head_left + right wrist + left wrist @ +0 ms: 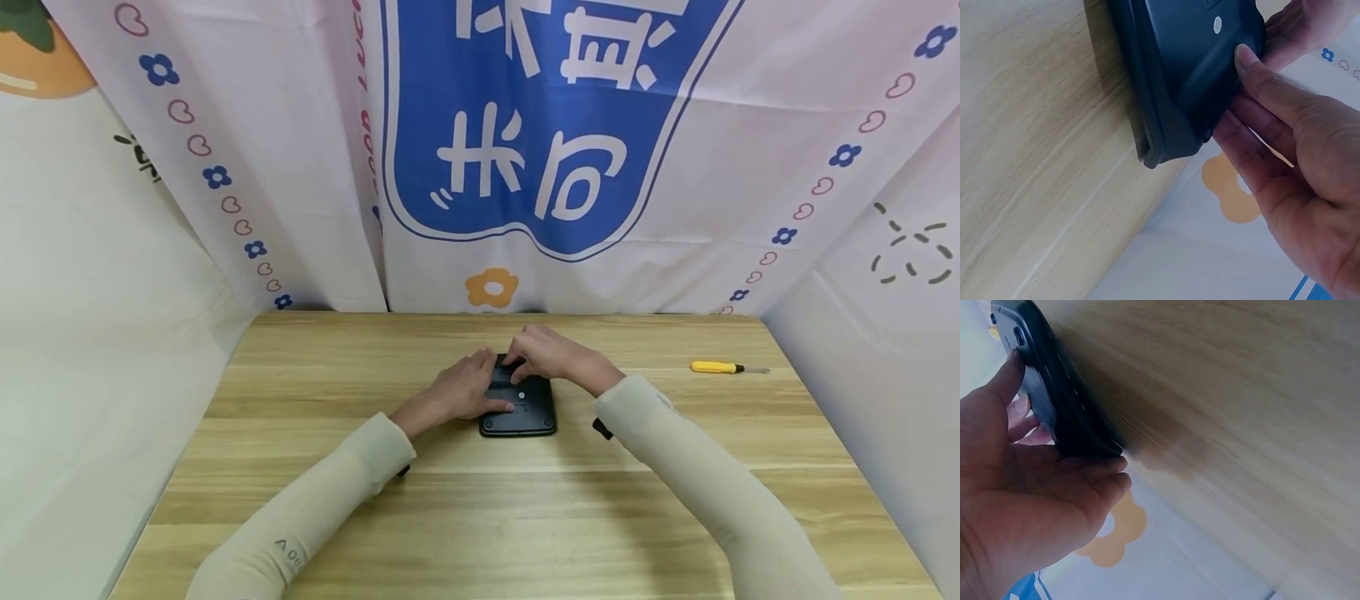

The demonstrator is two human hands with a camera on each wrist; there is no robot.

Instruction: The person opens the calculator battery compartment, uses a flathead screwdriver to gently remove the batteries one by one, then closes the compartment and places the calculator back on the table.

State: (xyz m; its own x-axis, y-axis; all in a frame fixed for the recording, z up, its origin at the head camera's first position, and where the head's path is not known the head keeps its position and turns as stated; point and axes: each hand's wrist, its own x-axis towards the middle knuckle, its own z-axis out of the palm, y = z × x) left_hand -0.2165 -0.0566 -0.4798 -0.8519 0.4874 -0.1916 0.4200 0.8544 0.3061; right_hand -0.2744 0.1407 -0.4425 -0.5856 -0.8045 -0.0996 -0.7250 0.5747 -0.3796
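Note:
A black calculator [534,408] lies back side up on the wooden table, with small round feet at its near corners and a pale round sticker [1217,25] on its back. My left hand [467,387] holds it along the left side, thumb on the back panel and fingers at the far left corner. In the left wrist view, that hand's fingers [1100,478] bend against the calculator's thick end. From the right, my right hand [551,354] reaches over the far end; its thumb [1250,59] presses the back while the other fingers curl at the edge, partly hidden.
A screwdriver [716,367] with a yellow handle lies at the right on the wooden table [480,517]. A printed cloth [322,250] hangs behind the far edge, and pale cloth sides [97,350] stand at left and right.

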